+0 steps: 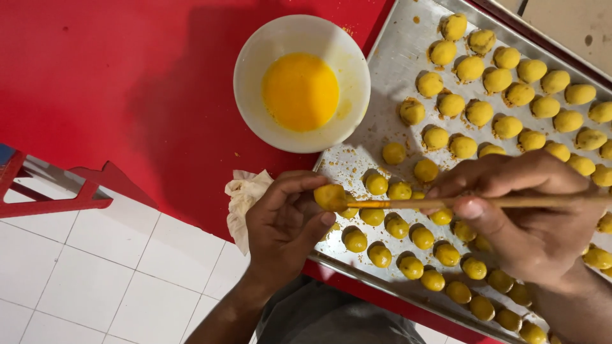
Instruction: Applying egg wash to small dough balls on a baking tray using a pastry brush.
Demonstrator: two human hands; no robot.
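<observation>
My left hand [284, 223] pinches one small yellow dough ball [330, 196] between thumb and fingertips, just above the near left corner of a metal baking tray [395, 60]. My right hand [526, 216] grips a thin wooden brush handle [408, 203] held level, its tip touching the held ball. Several rows of glossy yellow dough balls [478, 113] cover the tray, partly hidden under my right hand. A white bowl [255, 57] of beaten egg yolk [300, 91] stands on the red table left of the tray.
A crumpled cloth [245, 194] lies at the red table's [115, 76] edge beside my left hand. Crumbs are scattered on the tray's bare left part. White floor tiles [115, 274] and a red stool frame [57, 188] show below left.
</observation>
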